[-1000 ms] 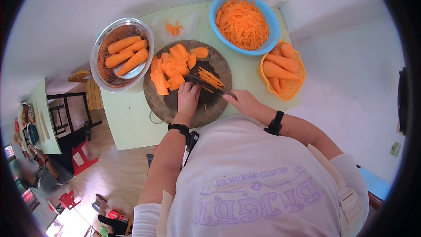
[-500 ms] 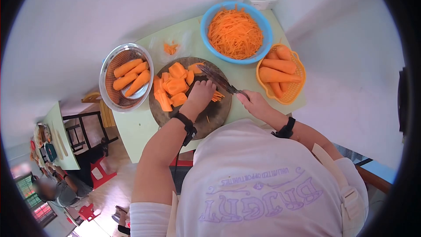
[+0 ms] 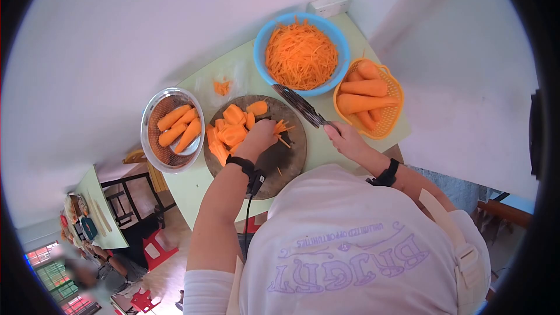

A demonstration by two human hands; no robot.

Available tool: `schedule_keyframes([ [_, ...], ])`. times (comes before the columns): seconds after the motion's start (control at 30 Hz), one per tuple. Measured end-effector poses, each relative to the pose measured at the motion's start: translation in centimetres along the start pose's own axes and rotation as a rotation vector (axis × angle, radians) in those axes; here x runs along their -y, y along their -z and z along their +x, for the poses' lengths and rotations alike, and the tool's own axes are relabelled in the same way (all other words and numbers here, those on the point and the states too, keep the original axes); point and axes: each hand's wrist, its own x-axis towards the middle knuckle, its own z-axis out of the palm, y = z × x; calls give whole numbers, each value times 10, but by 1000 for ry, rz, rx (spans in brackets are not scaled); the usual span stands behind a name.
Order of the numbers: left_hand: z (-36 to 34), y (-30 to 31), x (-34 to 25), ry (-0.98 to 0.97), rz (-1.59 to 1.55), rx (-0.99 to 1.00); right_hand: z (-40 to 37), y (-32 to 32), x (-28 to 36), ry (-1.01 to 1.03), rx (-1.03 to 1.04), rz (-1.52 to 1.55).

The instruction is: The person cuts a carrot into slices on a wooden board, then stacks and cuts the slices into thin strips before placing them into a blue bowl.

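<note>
My right hand grips the handle of a dark-bladed knife, its blade over the right edge of the round cutting board. On the board, my left hand is closed around some cut carrot strips, which stick out past its fingers. Thick carrot pieces lie left of that hand. Behind the board stands a blue basin heaped with shredded carrot.
Whole peeled carrots lie in a metal colander on the left and a yellow basket on the right. Carrot scraps rest on clear plastic. A blurred person is at the lower left, near red stools.
The knife has moved away from my left hand toward the basin. My left hand has closed on the carrot strips. The whole view has shifted a little.
</note>
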Motion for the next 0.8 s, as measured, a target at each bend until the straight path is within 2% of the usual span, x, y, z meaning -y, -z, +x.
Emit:
schedule_keyframes([
  [0.07,-6,7,3,36,-82,-19,-1,0,-1,6,-11,27],
  [0.13,-12,14,6,207,-325,-1,0,0,-7,-1,-13,23],
  [0.17,-15,19,9,206,-317,-2,0,0,-9,4,-16,29],
  [0.23,-20,32,14,391,-455,44,1,2,-11,10,-5,-38],
  [0.27,-20,42,19,386,-447,42,0,3,-9,15,-12,-33],
  [0.33,-13,72,25,451,-548,-71,-3,6,-4,-2,-1,-81],
  [0.43,16,135,6,443,-529,-160,-5,9,-16,64,12,-200],
  [0.5,45,161,-6,288,-516,-218,-6,12,-13,71,26,-227],
  [0.53,58,168,-14,285,-516,-217,-6,12,-11,77,48,-251],
  [0.6,80,174,-32,83,-533,-398,-5,14,-6,96,40,-286],
  [0.63,88,169,-36,81,-533,-398,-5,14,-4,114,36,-321],
  [0.7,99,161,-42,-25,-155,-736,-5,16,4,133,19,-361],
  [0.73,98,158,-42,-28,-154,-732,-5,17,7,153,5,-401],
  [0.8,77,167,-62,139,-296,-281,-3,17,6,213,-29,-445],
])
